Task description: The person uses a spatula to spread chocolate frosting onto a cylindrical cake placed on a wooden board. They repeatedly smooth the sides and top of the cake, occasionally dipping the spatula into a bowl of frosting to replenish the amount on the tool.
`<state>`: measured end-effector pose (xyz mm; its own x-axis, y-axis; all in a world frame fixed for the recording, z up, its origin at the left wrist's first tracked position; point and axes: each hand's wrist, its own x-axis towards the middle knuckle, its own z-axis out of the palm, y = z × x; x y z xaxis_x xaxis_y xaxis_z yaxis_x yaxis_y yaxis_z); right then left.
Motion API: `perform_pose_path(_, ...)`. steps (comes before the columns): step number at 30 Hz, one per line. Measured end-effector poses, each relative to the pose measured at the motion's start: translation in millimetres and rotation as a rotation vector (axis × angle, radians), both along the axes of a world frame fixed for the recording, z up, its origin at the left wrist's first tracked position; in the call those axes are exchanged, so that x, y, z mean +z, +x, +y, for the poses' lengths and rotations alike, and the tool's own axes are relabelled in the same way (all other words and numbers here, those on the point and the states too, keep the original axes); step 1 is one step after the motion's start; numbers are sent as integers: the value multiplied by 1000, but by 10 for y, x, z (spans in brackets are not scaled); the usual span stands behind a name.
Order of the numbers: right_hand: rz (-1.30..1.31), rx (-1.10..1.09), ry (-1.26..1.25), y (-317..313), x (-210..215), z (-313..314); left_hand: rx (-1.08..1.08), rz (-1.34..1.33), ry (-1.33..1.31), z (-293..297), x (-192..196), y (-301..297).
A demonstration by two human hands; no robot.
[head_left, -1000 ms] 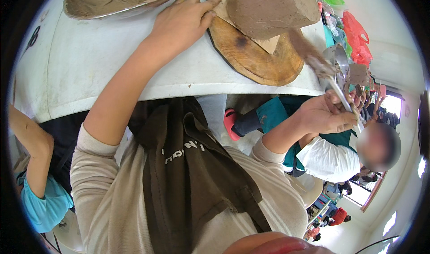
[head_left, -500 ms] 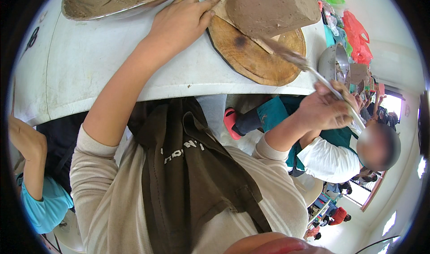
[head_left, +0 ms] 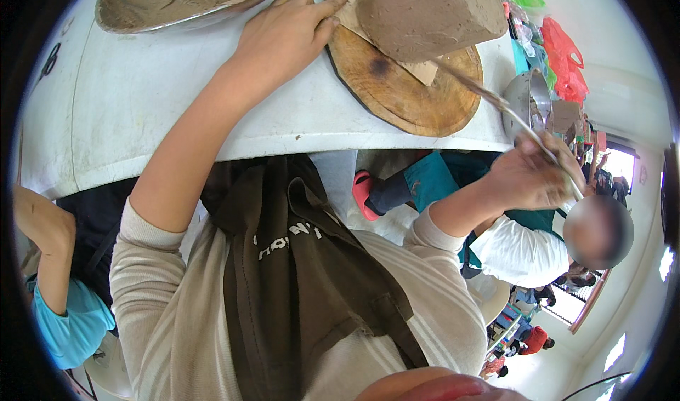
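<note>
A block-shaped cake coated in smooth brown frosting sits on a pale flat card. The card rests on a round wooden board at the table's far middle. Thumb and forefinger of my left hand hold the board's left rim, the other fingers resting by the table. My right hand, blurred by motion, is closed around a long thin spatula with a pale handle. Its brown-smeared tip reaches the cake's near lower edge, though whether it touches is unclear. A metal bowl of brown frosting stands beyond my left forearm.
On the white table, a second metal bowl stands right of the board. Red plastic bags lie behind it. Black scissors lie far left. A person in a white sleeve is close right, another in blue at left.
My right hand has shifted to the right and slightly down, drawing the spatula along, and more of the card's corner shows. My left hand stays at the board's rim.
</note>
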<state>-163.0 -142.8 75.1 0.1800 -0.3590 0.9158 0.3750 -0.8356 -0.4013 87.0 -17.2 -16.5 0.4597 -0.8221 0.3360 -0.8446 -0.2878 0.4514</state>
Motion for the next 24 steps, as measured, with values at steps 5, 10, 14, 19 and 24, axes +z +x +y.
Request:
perform_pose_path(5,222,-9,-34,158,-155,-99,-13,-2,4,-26,22,-11)
perform_pose_path(10,18,-165,-110,55,184,-227,-5,22,-52,5,10,-12)
perform_pose_path(14,-73,138,28,-130,264,-192,7,27,-21,3,27,-7)
perform_pose_path(19,220,-51,51,59,-95,-156,7,20,7,-36,32,-29)
perform_pose_path(24,150,-184,17,148,119,-241,-8,5,12,-6,19,19)
